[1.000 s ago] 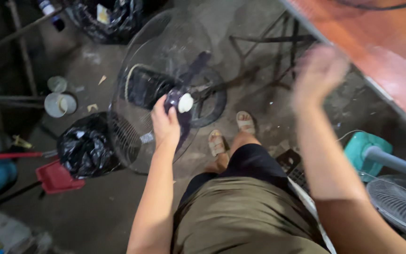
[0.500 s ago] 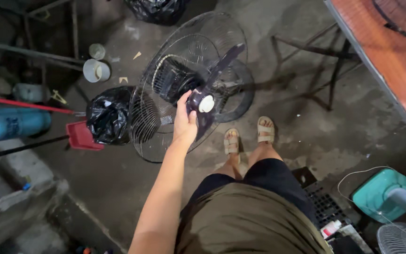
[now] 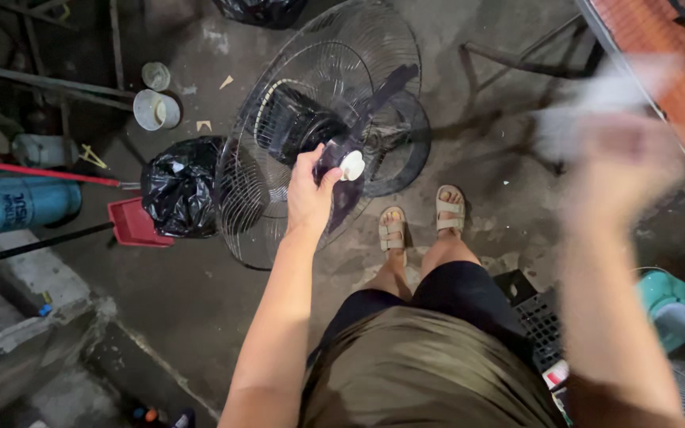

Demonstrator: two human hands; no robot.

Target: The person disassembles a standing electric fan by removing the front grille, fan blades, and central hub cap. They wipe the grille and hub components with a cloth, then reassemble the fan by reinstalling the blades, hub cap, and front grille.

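Right hand point(image 3: 624, 170) back in view since half a second ago, raised, motion-blurred, pale cloth-like thing point(image 3: 596, 103) at fingers; grip state cannot tell. Left hand point(image 3: 308, 194) grip closed round dark hub of black wire-caged fan point(image 3: 334, 135), thumb beside small white round cap point(image 3: 352, 165). Fan lies tilted on grey concrete floor point(image 3: 200, 301). Black plastic bag point(image 3: 180, 194) just left of grip, red dustpan point(image 3: 132, 224) beyond. Orange tabletop point(image 3: 667, 47) behind right hand.
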